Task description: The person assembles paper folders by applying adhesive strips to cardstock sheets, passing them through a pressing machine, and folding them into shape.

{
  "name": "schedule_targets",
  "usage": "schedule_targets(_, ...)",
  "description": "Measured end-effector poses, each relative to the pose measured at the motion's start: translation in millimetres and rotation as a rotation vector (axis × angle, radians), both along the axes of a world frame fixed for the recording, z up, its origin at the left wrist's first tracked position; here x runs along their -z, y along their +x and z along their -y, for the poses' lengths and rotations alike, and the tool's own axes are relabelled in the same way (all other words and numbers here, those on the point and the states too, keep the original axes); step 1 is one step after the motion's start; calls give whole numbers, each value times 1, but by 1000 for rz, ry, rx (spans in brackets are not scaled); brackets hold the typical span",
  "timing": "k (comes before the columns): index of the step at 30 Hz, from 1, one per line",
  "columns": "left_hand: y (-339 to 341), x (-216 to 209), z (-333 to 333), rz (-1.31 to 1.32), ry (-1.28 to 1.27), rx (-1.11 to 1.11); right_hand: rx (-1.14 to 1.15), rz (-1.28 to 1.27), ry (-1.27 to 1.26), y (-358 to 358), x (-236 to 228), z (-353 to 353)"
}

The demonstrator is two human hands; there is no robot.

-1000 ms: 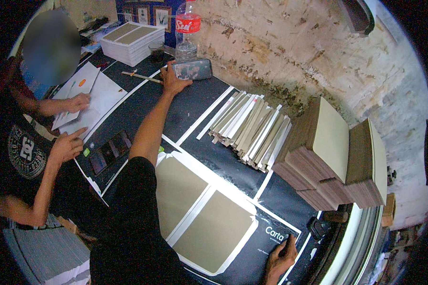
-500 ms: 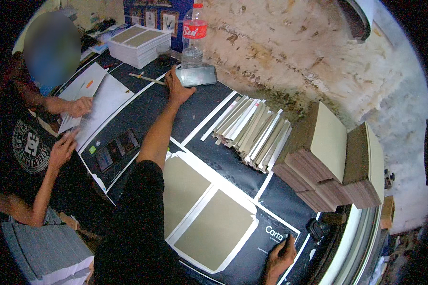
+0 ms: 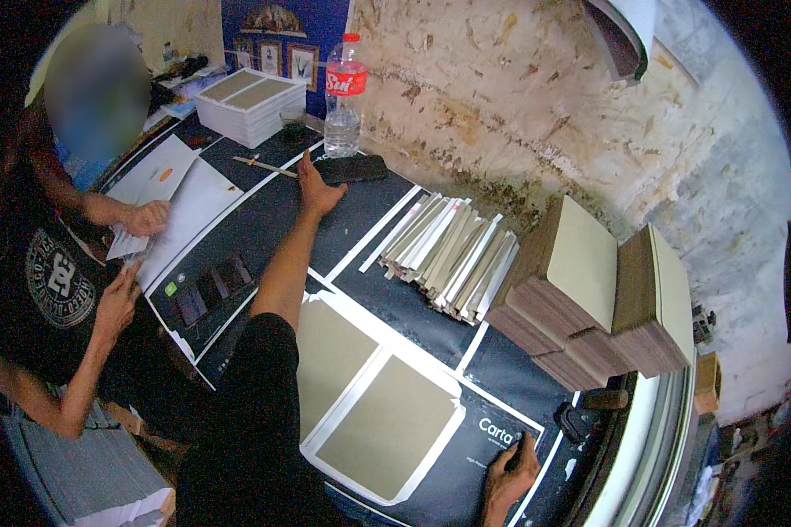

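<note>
My left hand (image 3: 320, 188) reaches to the far side of the table. Its thumb and fingers span the near end of a dark smartphone (image 3: 357, 169), which lies beside a clear plastic bottle (image 3: 343, 123) with a red cap and label. At the lower right, my right hand (image 3: 511, 472) rests over the black table cover, fingers curled round something small and dark that I cannot make out. Between my arms lies a white sheet with two grey-brown boards (image 3: 390, 427) on it, its edges folded over them; my left sleeve hides part.
Cardboard strips (image 3: 453, 255) lie in a bundle beyond the boards. Stacked brown boards (image 3: 580, 281) stand at right. A white stack (image 3: 250, 110) sits far left. At left a co-worker's hands (image 3: 145, 218) hold a white sheet (image 3: 154, 180); another phone (image 3: 209, 294) lies nearby.
The view has shifted slightly. The smartphone by my left hand looked bright and reflective before; its face now shows dark. My right hand stays in about the same place.
</note>
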State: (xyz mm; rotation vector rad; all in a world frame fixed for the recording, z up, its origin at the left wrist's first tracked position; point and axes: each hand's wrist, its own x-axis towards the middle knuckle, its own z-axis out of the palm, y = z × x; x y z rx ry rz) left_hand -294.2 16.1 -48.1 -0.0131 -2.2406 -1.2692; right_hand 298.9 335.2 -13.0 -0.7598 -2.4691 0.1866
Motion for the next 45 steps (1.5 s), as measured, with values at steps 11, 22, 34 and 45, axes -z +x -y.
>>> schedule_targets(11, 54, -20, 9, 45, -327, 24, -94, -43, -16, -11, -5, 8)
schedule_targets(22, 310, -87, 40, 167, -611, 428, -72, 29, -109, 1, -4, 11)
schedule_targets(34, 319, -57, 52, 243, -656, 540, -7, 75, -138, 1, -9, 15)
schedule_targets(45, 323, -58, 45, 167, -651, 522, -5, 64, -172, -2, -8, 10)
